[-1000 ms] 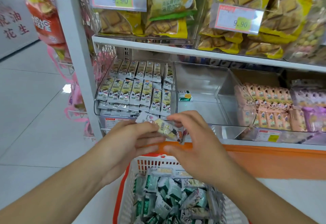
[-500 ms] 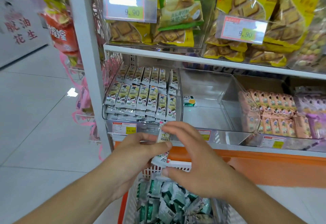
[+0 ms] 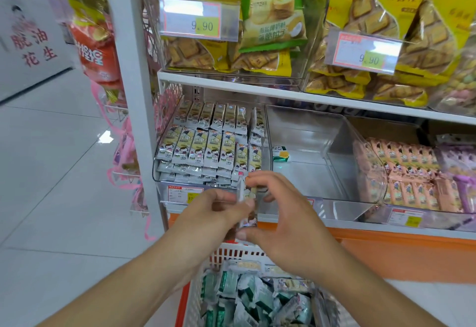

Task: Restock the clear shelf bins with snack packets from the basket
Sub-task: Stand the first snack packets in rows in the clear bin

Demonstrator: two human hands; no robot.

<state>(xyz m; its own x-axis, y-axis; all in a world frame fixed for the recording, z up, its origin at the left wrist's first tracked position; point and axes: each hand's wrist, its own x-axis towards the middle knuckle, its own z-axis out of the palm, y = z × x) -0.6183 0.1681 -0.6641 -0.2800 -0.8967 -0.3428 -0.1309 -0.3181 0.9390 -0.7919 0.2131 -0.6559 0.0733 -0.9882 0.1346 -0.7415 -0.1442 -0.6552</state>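
Both hands meet in front of the shelf edge, sharing a small stack of snack packets (image 3: 246, 205) held upright between them. The left hand (image 3: 221, 213) has its grip pinched on the stack, thumb against its near side, fingers curled behind. The right hand (image 3: 280, 221) clamps the same stack top and bottom, forefinger arched over the upper end and thumb pressed under the lower end, the other fingers loosely spread. Just behind the stack sits the left clear bin (image 3: 164, 185), packed with rows of matching packets. The middle clear bin (image 3: 334, 151) beside it holds one small green packet (image 3: 280, 153). Below the hands, the white and orange basket (image 3: 198, 298) carries a heap of green and white packets (image 3: 255, 298)
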